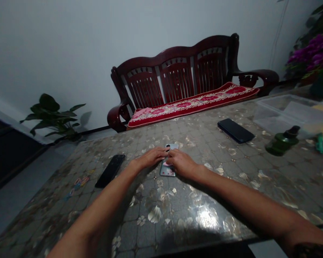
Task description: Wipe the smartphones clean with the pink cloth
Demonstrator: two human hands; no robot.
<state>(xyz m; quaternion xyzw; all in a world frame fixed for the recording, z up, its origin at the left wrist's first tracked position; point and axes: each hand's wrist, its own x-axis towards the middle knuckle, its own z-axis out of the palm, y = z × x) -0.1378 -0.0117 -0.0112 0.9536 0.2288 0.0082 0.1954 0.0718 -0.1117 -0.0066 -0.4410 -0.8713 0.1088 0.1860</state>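
A light-coloured phone [169,168] with a pink patch on its back lies flat on the patterned table [177,211]. My left hand [152,157] rests on the table with its fingertips at the phone's upper left edge. My right hand [181,163] lies over the phone's right side, fingers curled onto it. Both hands touch the phone, which stays on the table top.
A black phone [110,170] lies left of my hands and another dark phone [235,130] lies at the back right. A green bottle [281,142] on its side and a clear plastic box [288,113] sit at the right. A wooden bench [188,82] stands beyond the table.
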